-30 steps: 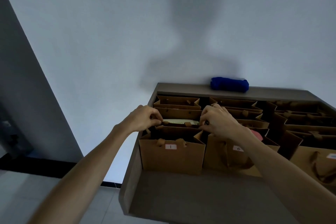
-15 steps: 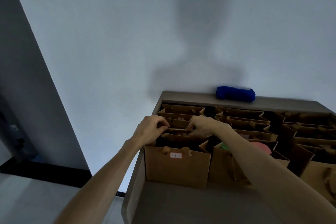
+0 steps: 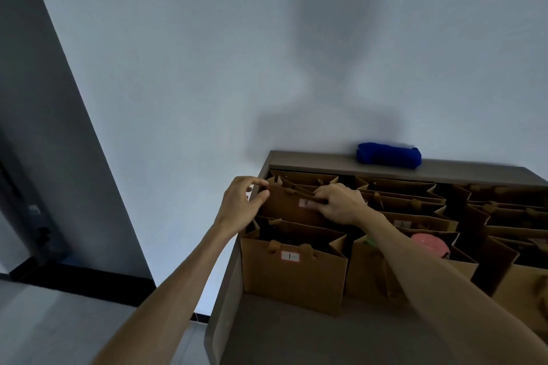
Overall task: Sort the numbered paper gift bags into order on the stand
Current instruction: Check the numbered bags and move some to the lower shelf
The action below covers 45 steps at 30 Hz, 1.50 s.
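Behind the near-left bag marked 1, a raised paper bag sits between both hands: the left hand pinches its left top corner, the right hand grips its top edge by the label.

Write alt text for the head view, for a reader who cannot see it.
Both hands, left hand and right hand, pinch the top of a brown paper gift bag labelled 8, raised behind the brown bag labelled 1 on a grey stand crowded with similar bags.
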Motion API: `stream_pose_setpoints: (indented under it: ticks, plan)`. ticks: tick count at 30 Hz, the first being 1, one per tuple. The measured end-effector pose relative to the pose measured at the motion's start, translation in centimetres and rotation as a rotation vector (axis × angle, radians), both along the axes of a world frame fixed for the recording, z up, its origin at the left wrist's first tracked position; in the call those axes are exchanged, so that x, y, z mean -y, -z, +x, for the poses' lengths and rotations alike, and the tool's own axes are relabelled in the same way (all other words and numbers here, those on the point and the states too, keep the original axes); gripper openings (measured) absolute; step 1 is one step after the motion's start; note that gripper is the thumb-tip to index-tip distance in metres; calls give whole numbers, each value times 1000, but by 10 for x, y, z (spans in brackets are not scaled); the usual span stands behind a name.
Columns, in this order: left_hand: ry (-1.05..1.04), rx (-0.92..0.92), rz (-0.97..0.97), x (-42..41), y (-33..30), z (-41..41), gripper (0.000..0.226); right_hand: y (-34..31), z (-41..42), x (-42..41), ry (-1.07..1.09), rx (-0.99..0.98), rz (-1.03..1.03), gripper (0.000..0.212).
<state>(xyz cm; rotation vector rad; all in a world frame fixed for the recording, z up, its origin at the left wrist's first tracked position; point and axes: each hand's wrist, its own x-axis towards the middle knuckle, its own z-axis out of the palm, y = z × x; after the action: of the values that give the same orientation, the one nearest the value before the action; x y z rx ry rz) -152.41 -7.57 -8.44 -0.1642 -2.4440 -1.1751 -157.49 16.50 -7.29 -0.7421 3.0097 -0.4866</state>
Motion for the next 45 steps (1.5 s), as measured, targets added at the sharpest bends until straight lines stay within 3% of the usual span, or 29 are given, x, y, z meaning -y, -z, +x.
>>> stream_pose_setpoints:
  ticks: [5, 10, 14, 17, 22, 26, 31, 37, 45]
  plan:
    - [-27, 61, 358, -2, -10, 3, 56, -43, 6, -6, 19, -71, -190, 29]
    - [46, 125, 637, -16, -23, 11, 75, -91, 13, -20, 34, -159, -362, 25]
    - [197, 197, 927, -30, -30, 12, 88, -114, 23, -26, 34, -159, -527, 23]
    - [369, 229, 1141, -38, -35, 11, 85, -121, 32, -27, 42, -118, -619, 24]
    - [494, 220, 1274, -60, -52, 21, 67, -120, 47, -17, 23, -80, -641, 26]
    - [384, 174, 1366, -62, -59, 34, 59, -118, 69, -4, -9, -155, -593, 36]
    - [354, 148, 1370, -51, -55, 45, 55, -121, 101, 1, -192, -94, -494, 63]
    - [411, 110, 1383, -37, -36, 57, 67, -124, 118, 1, -406, -86, -582, 41]
    - [402, 163, 1412, -26, -33, 72, 72, -123, 128, 22, -398, -158, -587, 33]
